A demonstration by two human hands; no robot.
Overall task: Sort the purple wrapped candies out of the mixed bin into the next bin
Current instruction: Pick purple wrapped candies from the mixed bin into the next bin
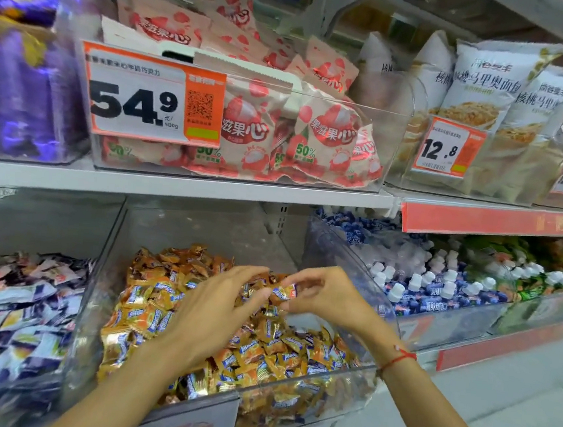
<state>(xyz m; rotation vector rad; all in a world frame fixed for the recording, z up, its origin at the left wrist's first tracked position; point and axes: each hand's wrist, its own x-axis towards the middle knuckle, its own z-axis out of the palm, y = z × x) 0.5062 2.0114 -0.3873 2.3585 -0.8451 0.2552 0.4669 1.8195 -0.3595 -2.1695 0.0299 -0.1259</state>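
A clear bin on the lower shelf holds a heap of orange and gold wrapped candies. Both hands hover over that heap. My right hand pinches one small candy with a blue and orange wrapper between thumb and fingers. My left hand lies flat over the candies, fingers spread, its fingertips touching the same candy. The bin to the left is filled with purple and white wrapped candies.
To the right stands a bin of blue bottle-shaped sweets with white caps. The upper shelf carries a bin of pink and white packets with a 54.9 price tag, purple packs at far left and bread bags at right.
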